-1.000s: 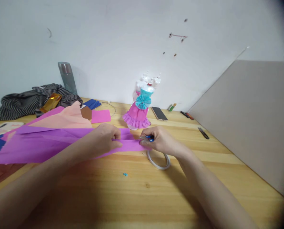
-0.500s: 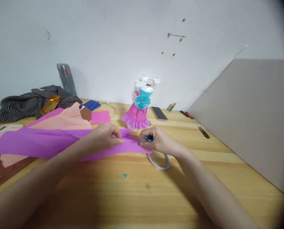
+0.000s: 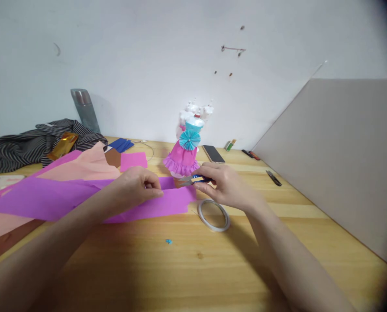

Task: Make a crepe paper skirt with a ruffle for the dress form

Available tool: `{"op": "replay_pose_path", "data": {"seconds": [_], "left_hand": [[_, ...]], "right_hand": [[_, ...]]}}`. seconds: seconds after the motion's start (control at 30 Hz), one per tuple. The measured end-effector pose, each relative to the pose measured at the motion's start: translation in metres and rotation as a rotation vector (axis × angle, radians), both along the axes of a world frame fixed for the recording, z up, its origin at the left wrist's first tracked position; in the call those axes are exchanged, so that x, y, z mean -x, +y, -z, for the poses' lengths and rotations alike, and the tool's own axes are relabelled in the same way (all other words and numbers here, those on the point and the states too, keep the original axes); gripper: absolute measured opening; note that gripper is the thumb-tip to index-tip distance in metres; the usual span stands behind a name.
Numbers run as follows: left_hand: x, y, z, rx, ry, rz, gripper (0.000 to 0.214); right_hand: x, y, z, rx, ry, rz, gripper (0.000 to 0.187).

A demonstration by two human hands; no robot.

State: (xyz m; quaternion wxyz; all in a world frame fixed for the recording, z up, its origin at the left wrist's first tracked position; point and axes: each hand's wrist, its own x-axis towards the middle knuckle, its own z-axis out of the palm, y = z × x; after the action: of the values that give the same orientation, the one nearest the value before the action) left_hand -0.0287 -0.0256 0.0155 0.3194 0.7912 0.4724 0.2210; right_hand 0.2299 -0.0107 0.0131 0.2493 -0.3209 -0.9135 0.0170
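My left hand (image 3: 138, 184) is closed in a pinch on a sheet of purple crepe paper (image 3: 167, 203), which stretches leftward across the table. Held in my right hand (image 3: 224, 184) are small thread snips (image 3: 198, 178) with blue on the handle, their blades pointing left over the paper's right end. A ring of white tape (image 3: 227, 220) lies just below that hand. Behind both hands stands a doll-like figure (image 3: 183, 156) in a pink dress with a purple ruffle and a turquoise paper rosette.
Peach crepe paper (image 3: 79, 163), a pink square (image 3: 134, 161) and striped cloth (image 3: 11, 149) lie left, with a bottle (image 3: 85, 110) behind. A phone (image 3: 213, 154) and a box cutter (image 3: 274, 178) lie right. Blue scraps (image 3: 169, 241) lie in front.
My right hand has lifted off the paper's right end and turned, so the snips show more plainly. My left hand keeps its pinch. The whole view has shifted slightly.
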Motion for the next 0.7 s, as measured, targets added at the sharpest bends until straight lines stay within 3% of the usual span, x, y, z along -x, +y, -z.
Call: {"op": "replay_pose_path", "data": {"seconds": [0.27,0.7], "left_hand": [[0.0003,-0.0061,-0.003,-0.068,0.013,0.06,0.02],[-0.0031,-0.0096,-0.008,-0.027,0.069,0.011,0.02]], "right_hand": [[0.0031,-0.0062,-0.0045,-0.096,-0.002,-0.115,0.021],[0.0075,-0.0064,0.0023,-0.113,-0.008,-0.108,0.017]]}}
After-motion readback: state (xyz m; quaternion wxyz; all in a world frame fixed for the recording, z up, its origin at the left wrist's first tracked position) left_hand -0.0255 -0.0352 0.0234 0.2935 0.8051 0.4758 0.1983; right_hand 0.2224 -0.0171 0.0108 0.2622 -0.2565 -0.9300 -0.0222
